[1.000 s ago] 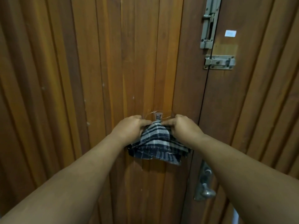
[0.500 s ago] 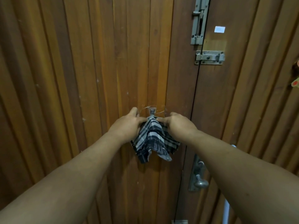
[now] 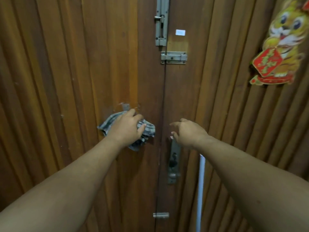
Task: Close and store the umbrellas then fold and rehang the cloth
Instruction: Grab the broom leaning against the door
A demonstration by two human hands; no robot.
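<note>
The plaid grey-and-white cloth (image 3: 107, 123) is bunched against the wooden door (image 3: 66, 81), just below a small hook (image 3: 126, 106). My left hand (image 3: 127, 128) lies over the cloth and holds it, with the thumb curled across its right side and the index finger reaching up toward the hook. Most of the cloth's middle is hidden under that hand. My right hand (image 3: 187, 131) hovers apart from the cloth, to its right, with loose spread fingers and nothing in it. No umbrella is in view.
A vertical slide bolt (image 3: 161, 22) and a horizontal latch (image 3: 173, 57) sit along the door seam above. A metal handle plate (image 3: 173, 161) is under my right hand, and a small bolt (image 3: 160, 215) is lower down. A paper tiger decoration (image 3: 280, 44) hangs at upper right.
My right hand has let go of the cloth and moved right, away from the hook. My left hand alone stays on the cloth. The view has swung to the right.
</note>
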